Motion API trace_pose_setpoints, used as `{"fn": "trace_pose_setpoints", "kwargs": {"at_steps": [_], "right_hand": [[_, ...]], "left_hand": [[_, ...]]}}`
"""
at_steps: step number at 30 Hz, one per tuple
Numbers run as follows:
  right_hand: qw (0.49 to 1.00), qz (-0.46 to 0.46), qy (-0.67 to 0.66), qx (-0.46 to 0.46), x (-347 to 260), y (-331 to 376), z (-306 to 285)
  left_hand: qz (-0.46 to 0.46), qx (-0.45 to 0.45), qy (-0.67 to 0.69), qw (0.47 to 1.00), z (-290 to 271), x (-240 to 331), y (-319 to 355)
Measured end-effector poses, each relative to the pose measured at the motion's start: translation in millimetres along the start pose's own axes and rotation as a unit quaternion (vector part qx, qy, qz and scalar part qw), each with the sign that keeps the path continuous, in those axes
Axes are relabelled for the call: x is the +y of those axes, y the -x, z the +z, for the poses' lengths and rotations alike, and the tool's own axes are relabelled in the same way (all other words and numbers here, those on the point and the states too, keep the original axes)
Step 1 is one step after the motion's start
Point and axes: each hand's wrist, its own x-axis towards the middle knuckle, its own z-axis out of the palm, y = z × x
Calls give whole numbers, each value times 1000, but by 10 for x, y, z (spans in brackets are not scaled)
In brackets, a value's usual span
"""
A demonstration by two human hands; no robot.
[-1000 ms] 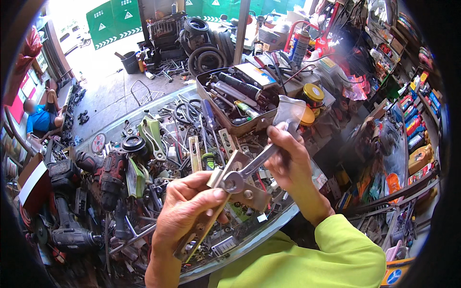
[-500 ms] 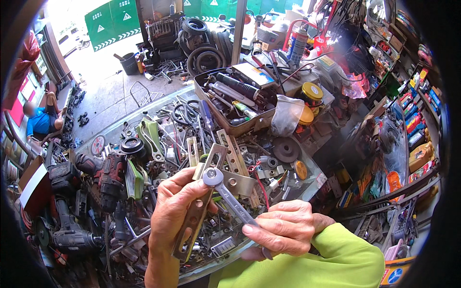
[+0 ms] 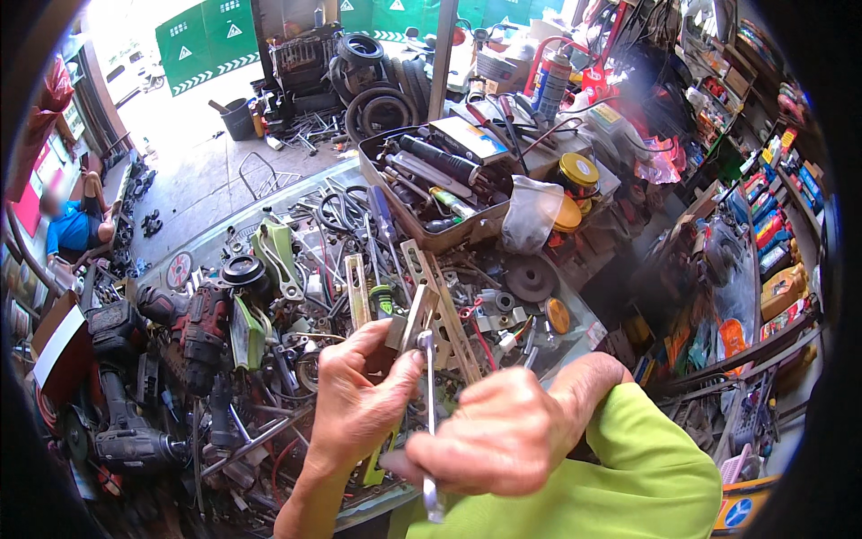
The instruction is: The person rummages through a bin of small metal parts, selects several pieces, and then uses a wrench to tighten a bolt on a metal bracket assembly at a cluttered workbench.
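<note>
Above the cluttered bench, my left hand pinches a slotted metal bracket between thumb and fingers. The bracket is now seen nearly edge-on, and my palm hides much of it. A silver wrench runs down from the bracket, its upper end close against the bracket beside my left thumb. My right hand, smeared by motion, is closed around the lower part of the wrench. The wrench's other end sticks out below my fingers. Whether the upper end sits on a bolt cannot be made out.
A red and black cordless drill and other power tools lie at the left. Beyond my hands stands a metal tray full of tools, beside yellow-lidded jars. Slotted metal strips lie just ahead. A person sits far left.
The bracket has turned from showing its flat face to nearly edge-on. The wrench has swung from slanting to almost upright, and my right hand has moved a little left with it.
</note>
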Motion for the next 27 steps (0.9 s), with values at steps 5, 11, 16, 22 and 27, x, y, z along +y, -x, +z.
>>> {"fn": "trace_pose_setpoints", "kwargs": {"at_steps": [5,11,16,22,27], "right_hand": [[938,230,-252,65,360,-362,-65],[757,455,-424,202,898,-246,-202],[649,453,-509,337,950,146,-56],[632,456,-477,405,593,544,184],[751,413,-379,348,182,620,209]], "left_hand": [[44,-62,-28,997,-16,-14,32],[-86,-84,108,987,-111,125,12],[-80,-64,173,980,-200,161,-31],[-46,-47,227,972,-291,169,-92],[-50,-25,244,968,-313,127,-109]]}}
